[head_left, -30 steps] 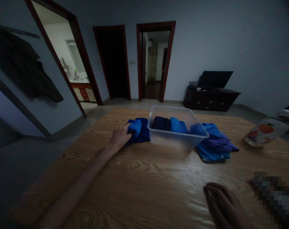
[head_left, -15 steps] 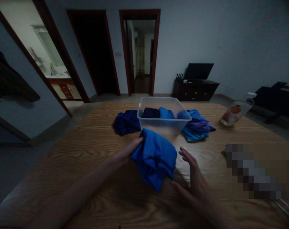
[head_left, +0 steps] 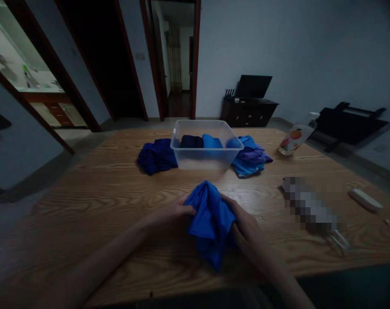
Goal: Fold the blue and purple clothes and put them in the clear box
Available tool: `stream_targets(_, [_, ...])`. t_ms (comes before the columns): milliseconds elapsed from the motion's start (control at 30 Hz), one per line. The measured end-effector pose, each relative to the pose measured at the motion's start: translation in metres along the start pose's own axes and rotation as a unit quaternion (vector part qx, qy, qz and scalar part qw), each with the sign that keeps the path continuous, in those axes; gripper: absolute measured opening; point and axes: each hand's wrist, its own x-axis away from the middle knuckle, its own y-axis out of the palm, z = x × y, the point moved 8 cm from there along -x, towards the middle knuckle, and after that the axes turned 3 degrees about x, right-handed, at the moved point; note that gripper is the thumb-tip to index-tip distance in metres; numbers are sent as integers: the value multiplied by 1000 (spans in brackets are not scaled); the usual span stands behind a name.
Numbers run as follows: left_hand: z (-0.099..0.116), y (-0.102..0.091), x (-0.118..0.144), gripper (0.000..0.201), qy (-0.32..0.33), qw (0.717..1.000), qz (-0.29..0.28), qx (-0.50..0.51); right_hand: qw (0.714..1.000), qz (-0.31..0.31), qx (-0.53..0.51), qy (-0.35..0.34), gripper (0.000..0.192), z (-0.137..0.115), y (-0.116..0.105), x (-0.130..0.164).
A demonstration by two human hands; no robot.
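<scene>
**A:** Where are the two hands?

**B:** Both are low and central, near the front edge of the wooden bench (head_left: 85, 189). The left hand (head_left: 173, 212) comes in from the lower left on a long, nearly straight forearm, and the right hand (head_left: 246, 229) comes from the lower right with the wrist angled inward. They meet on either side of a bright blue cloth (head_left: 210, 219).

**A:** How is each grip set?

**B:** The left grip is closed on the cloth's left edge, fingertips curled into the fabric, back of the hand up. The right grip is also closed on it, with the fingers wrapped around the right side and partly buried in the folds, so the thumb is hidden.

**A:** And the cloth itself?

**B:** It is bunched into a peak between the hands, with a loose tail hanging toward the front edge. Whether it rests on the bench or is raised off it, I cannot tell.

**A:** What lies beyond?

**B:** A clear plastic tub (head_left: 206, 159) stands further back, well apart from the hands, with folded dark and blue pieces inside. A dark blue heap (head_left: 156, 156) lies just beside its left wall, and a blue and purple heap (head_left: 251, 159) touches its right. A spray bottle (head_left: 296, 138) lies tilted at the far right.
</scene>
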Motion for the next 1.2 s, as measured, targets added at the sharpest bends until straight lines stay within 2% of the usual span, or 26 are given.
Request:
stream_targets(67, [6,4,-1,62,30,999,26,-29,1000,1,10,-1,62,-8,1,4])
stream_targets(133, [6,0,-3,64,55,994,85,-34,999,-14,43,-27,75,-22,6,8])
stream_targets(233, [1,-9,-5,52,67,984,163,-30,993,-57,86,-61,120,-44,24,15])
stream_targets(300, [-2,-11,-5,43,62,980,186,-42,991,-66,94,-63,146,-53,39,17])
stream_targets(367, [-1,-12,-3,39,63,976,200,-55,993,-24,98,-53,148,-57,49,14])
stream_targets(467, [7,-12,3,44,79,966,234,-78,992,70,104,-29,132,-56,60,7])
stream_targets(600, [20,-13,8,46,91,957,257,-99,989,109,94,-21,133,-56,67,-4])
stream_targets(700, [35,-11,11,51,91,965,216,-120,993,99,64,-27,119,-59,55,-8])
stream_targets(767, [51,-8,17,55,91,972,171,-135,996,81,12,-36,104,-61,38,-8])
stream_targets(867, [80,-7,33,47,103,973,129,-159,996,45,-70,-44,86,-62,7,-3])
stream_targets(967, [108,-9,50,39,97,968,108,-203,994,3,-105,-19,64,-56,-19,7])
stream_targets(1033, [120,-12,58,38,74,969,75,-222,991,-16,-129,20,50,-46,-32,16])
stream_targets(1100, [124,-15,62,36,34,973,24,-229,985,-8,-157,76,51,-29,-44,22])
stream_targets(1200, [111,-25,56,38,-24,975,-41,-219,967,32,-195,164,67,5,-58,18])
